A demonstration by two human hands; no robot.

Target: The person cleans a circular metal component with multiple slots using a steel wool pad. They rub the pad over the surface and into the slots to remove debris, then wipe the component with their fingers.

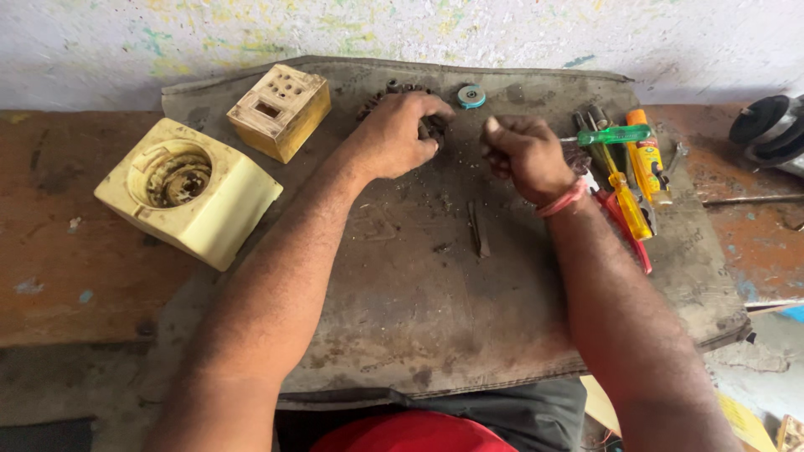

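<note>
- The left hand (394,138) is laid palm-down on a dark, stained cloth mat (419,301), and its fingers (423,113) are curled over a small dark metal part (434,127) at the far middle of the mat; the part is mostly hidden under the fingertips, so its exact shape cannot be told.
- The right hand (526,155) is held just beside the left one, clenched into a loose fist with the thumb raised; whether anything is pinched inside it cannot be told.
- A pink band (563,199) is worn on the right wrist.
- A row of small dark pieces (394,89) is seen just behind the left hand, near the mat's far edge.
- A small round teal-rimmed disc (471,95) is set on the mat, just beyond the gap between the two hands.
- A thin dark strip (478,228) is left lying on the mat nearer the body, apart from both hands.
- To the right of the right hand a cluster of tools is laid: a green-handled screwdriver (615,135) lies crosswise over a yellow-handled screwdriver (626,201), with red-handled pliers (624,230) beside them and an orange tube (646,151) further right.
- On the left, a pale yellow plastic housing (197,197) with a round opening rests on the desk (67,259), and a smaller cream box with holes (280,110) sits on the mat's corner.
</note>
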